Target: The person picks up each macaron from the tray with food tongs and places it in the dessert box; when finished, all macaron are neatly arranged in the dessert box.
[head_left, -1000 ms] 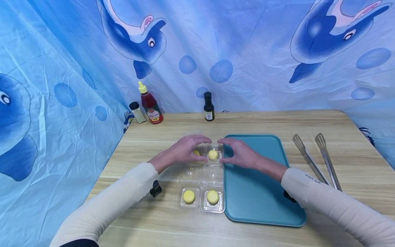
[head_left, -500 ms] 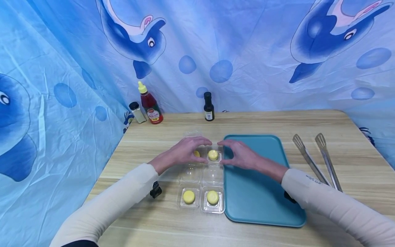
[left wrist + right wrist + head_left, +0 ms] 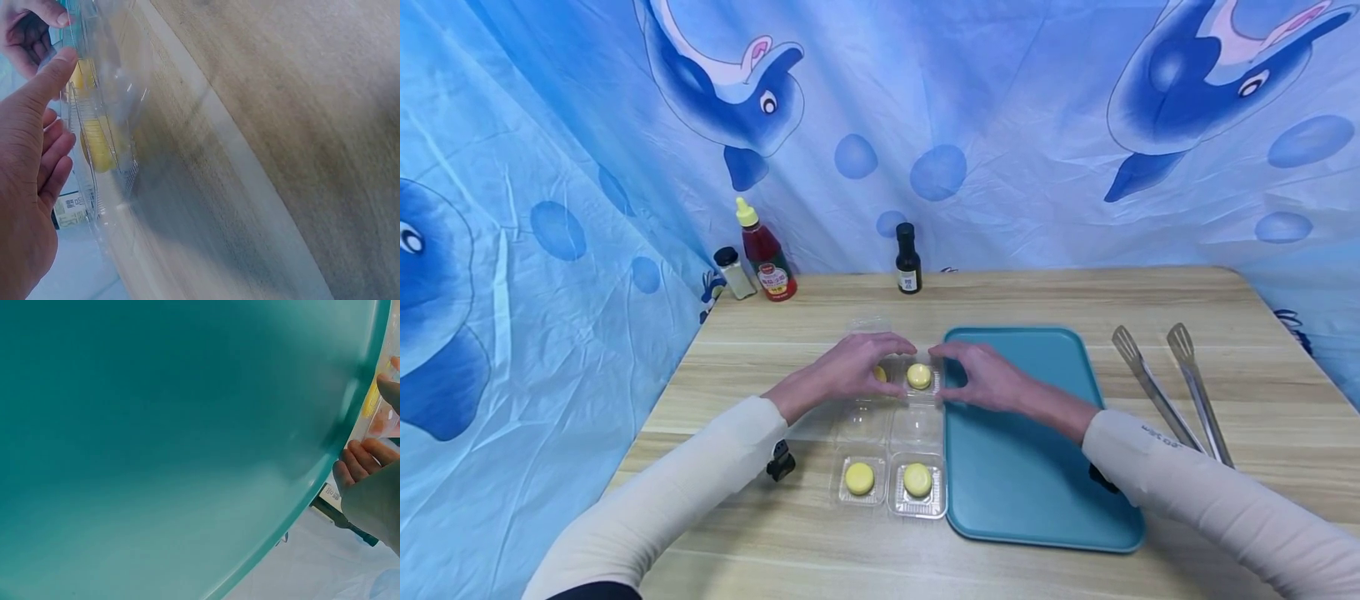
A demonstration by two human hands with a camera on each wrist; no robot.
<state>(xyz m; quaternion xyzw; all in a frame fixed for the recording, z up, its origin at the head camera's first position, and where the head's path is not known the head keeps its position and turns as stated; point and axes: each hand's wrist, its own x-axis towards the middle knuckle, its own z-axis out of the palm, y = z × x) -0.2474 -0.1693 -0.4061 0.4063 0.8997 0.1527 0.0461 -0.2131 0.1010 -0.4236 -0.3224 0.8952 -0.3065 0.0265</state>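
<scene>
1. Table (image 3: 1045, 300): wood-grain top, rounded far right corner
2. Tray (image 3: 1045, 450): teal, raised rim, right of centre
3. Boxes (image 3: 934, 502): clear plastic, just left of the tray, near ones open
4. Tongs (image 3: 1197, 387): metal, slotted ends, right of the tray
5. Black bottle (image 3: 908, 262): upright, far edge
6. Red bottle (image 3: 767, 258): yellow nozzle, far left
7. Jar (image 3: 741, 283): black lid, beside the red bottle

A creased blue sheet (image 3: 1022, 100) hangs behind the desk (image 3: 1022, 298) and along its left side, printed with round spots (image 3: 937, 172) and cartoon dolphins (image 3: 730, 104), 2 of them on the far stretch. The desk has pale wood grain and a rounded far right corner.
</scene>
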